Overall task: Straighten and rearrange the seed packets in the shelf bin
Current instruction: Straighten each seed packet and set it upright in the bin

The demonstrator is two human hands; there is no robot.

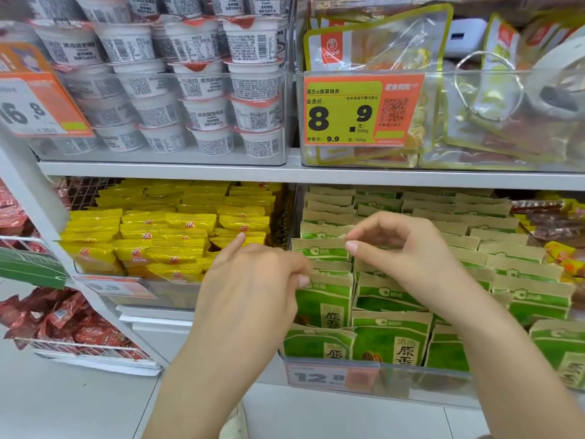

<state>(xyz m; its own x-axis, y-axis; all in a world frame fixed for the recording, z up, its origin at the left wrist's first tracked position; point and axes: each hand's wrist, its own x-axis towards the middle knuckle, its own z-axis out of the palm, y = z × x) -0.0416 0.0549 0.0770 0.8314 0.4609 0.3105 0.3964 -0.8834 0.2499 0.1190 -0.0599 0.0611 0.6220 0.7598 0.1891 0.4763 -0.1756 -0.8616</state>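
Shop shelf: both hands, left (253,280) and right (402,245), pinch green-and-kraft paper seed packets (326,299) in clear plastic bin (421,377); tugging risks toppling neighbours beside my fingertips.

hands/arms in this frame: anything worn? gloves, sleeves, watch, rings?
Nothing worn that shows. Left hand and right hand are both bare: no gloves, and no rings on the fingers in view. Both forearms run bare down to the frame's bottom edge, with no sleeve, cuff, watch or bracelet visible. Nails are short and look unpainted. Anything above the forearms is out of view.
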